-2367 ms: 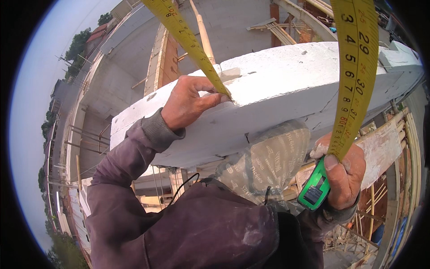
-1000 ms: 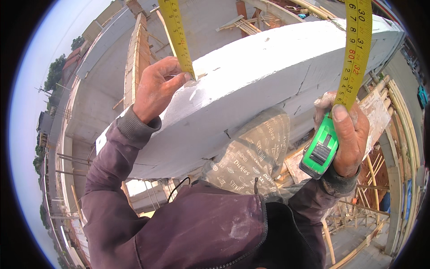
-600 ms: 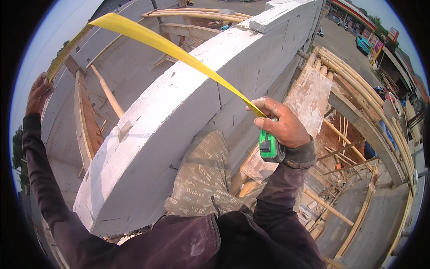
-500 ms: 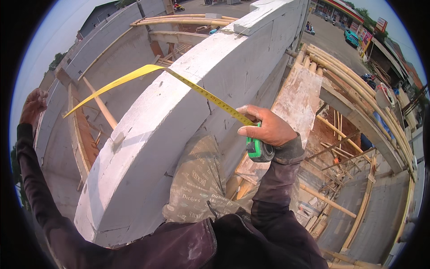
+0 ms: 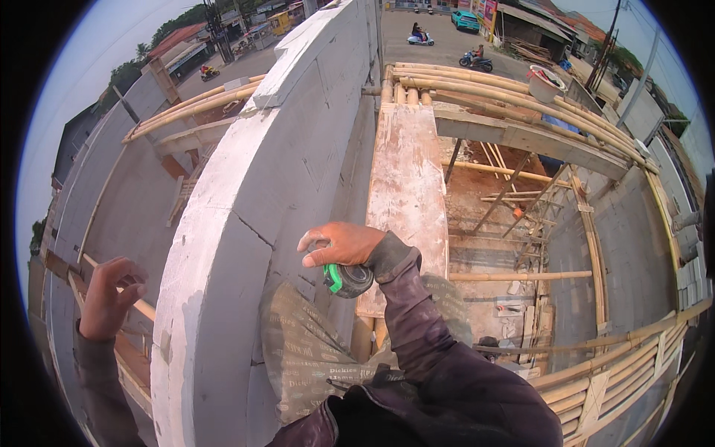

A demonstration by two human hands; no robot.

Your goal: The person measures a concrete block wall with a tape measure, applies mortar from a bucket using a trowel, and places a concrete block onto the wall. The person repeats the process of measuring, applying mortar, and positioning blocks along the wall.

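Note:
My right hand (image 5: 344, 244) is closed around a green and black tape measure (image 5: 348, 280), held over my lap to the right of the wall. No yellow blade shows outside its case. On the other side, my left hand (image 5: 112, 296) is raised with loosely bent fingers and a gap at the thumb; nothing shows in it. Between my hands runs a pale block wall (image 5: 216, 201) with a whitish top and a crack down its side. My knee, in patterned trousers, rests close against the wall's right face.
A stained plank (image 5: 408, 171) lies on bamboo poles to the right of the wall. Beyond it, bamboo rails (image 5: 491, 83) carry a white bucket (image 5: 546, 83). Far below on the right are props and rubble. Another bamboo pole (image 5: 141, 307) crosses below on the left.
The yellow blade stretched across the wall top has gone from sight. My left hand has come down and inward. My right hand, with the tape measure, appears further left as the view turned.

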